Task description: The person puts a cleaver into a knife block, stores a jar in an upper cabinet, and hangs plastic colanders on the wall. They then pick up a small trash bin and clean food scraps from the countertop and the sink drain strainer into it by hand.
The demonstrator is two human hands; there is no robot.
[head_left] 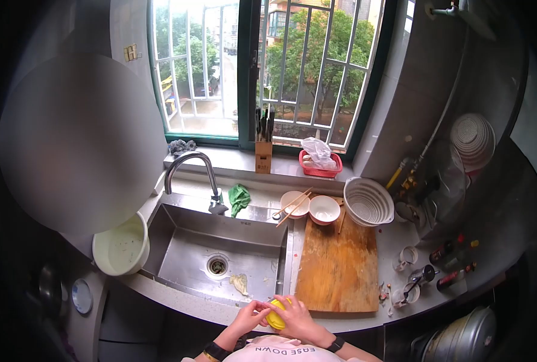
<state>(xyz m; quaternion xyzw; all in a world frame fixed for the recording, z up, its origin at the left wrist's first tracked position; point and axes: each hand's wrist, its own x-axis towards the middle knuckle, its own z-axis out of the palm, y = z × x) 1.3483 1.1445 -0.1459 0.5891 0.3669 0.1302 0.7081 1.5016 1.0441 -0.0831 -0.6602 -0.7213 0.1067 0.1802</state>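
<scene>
- Bending its fingers, the left hand (pixel 251 318) meets the yellow object (pixel 275 320) at its left side; whether that grip is closed, I cannot tell.
- Between both hands, by the bench's (pixel 184 304) near edge, the object's visible length runs away from the body, far end leaning right.
- Spread across it, the right hand (pixel 296 320) has its grip clamped on the object, hiding its right side.

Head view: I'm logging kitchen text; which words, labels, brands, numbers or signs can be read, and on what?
"EASE DOWN", upside down here, on the pale pink fabric shirt.
Dark mark on the light-brown wooden knife block: too small to read.
Dark mark on the rectangular stainless-steel sink: too small to read.
Labels on the dark slender bottles: too blurred to read.
Bright yellow rounded object: none readable.
</scene>
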